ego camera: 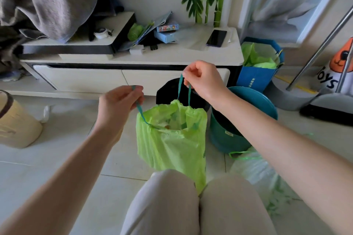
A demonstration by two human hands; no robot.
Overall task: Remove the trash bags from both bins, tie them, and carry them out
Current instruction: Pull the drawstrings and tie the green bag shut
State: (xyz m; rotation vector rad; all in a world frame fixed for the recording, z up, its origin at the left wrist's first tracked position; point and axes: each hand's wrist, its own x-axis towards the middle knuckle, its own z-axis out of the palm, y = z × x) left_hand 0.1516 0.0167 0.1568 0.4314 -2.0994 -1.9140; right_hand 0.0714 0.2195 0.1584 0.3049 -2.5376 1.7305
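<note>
Green trash bag (172,143) hangs below and between both grips, mouth still gaping. Left hand (119,104) pinches one teal drawstring (140,110); right hand (204,80), higher, pinches the other loop. Teal bin (229,139) stands just right; floor beneath.

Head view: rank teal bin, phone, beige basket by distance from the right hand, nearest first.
From the right hand:
1. Teal bin, just below and to its right on the floor.
2. Phone, up behind it on the cabinet top.
3. Beige basket, far left on the floor.
</note>
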